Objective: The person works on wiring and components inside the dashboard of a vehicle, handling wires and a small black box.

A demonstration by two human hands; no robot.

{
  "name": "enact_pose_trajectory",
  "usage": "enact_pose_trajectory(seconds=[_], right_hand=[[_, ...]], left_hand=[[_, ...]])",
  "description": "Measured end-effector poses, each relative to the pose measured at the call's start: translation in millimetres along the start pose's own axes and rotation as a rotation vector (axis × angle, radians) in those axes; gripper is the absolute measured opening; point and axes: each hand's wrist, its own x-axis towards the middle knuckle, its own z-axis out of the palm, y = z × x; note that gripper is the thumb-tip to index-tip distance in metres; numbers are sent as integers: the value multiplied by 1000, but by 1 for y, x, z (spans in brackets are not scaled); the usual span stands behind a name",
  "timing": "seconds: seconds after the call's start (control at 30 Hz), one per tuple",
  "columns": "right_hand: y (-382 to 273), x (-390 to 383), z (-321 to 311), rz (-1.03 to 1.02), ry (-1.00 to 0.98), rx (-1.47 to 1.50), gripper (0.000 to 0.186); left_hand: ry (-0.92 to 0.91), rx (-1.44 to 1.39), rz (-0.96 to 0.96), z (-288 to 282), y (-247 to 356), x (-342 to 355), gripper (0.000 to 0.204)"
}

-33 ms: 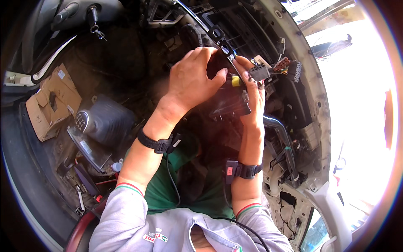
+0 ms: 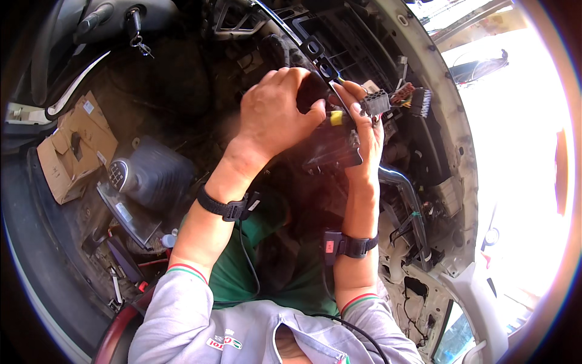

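Observation:
My left hand (image 2: pixel 276 112) is curled, thumb toward the right, at the near side of a metal dash bar (image 2: pixel 318 57). What its fingers close on is hidden in shadow. Just right of its thumb a piece of yellow tape (image 2: pixel 336 117) shows on a dark part. My right hand (image 2: pixel 364 124) is closed around a bundle of wiring at the bar's right end. From its fingers stick out a grey multi-pin connector (image 2: pixel 376 102), a brown connector (image 2: pixel 402 93) and a black connector (image 2: pixel 421 102). A dark bracket-like piece (image 2: pixel 336 159) hangs beneath the hands.
A stripped car dashboard surrounds the hands. At the left are a gear lever (image 2: pixel 119 174), a torn cardboard box (image 2: pixel 79 147) and a hand tool (image 2: pixel 116 285). Keys (image 2: pixel 140 46) hang from the ignition at upper left. A bent metal tube (image 2: pixel 403 185) runs along the right.
My left hand has shifted slightly left, and the yellow tape has tilted and moved left. The brown and black connectors have swung a little left; the right hand has barely moved.

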Motion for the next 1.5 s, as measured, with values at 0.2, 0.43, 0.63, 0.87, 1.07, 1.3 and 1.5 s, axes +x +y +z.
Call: enact_pose_trajectory(seconds=[0.2,0.43,0.63,0.87,1.07,1.3,1.5], right_hand=[[5,-1,8,-63,155,54,37],[7,-2,10,-132,204,182,49],[10,-3,7,-148,208,258,56],[7,-4,8,-138,222,236,55],[5,-4,9,-147,225,210,55],[11,0,-2,-163,216,194,48],[8,12,-37,12,109,345,33]], left_hand=[[-10,125,-68,-10,2,0,28],[22,116,-97,3,0,-5,35],[-52,88,-119,4,-3,-5,41],[115,146,-51,11,-5,-9,41],[239,-45,-63,20,-18,-7,47],[15,-850,-780,19,-36,-12,47],[-115,-754,-820,19,-61,-31,39]])
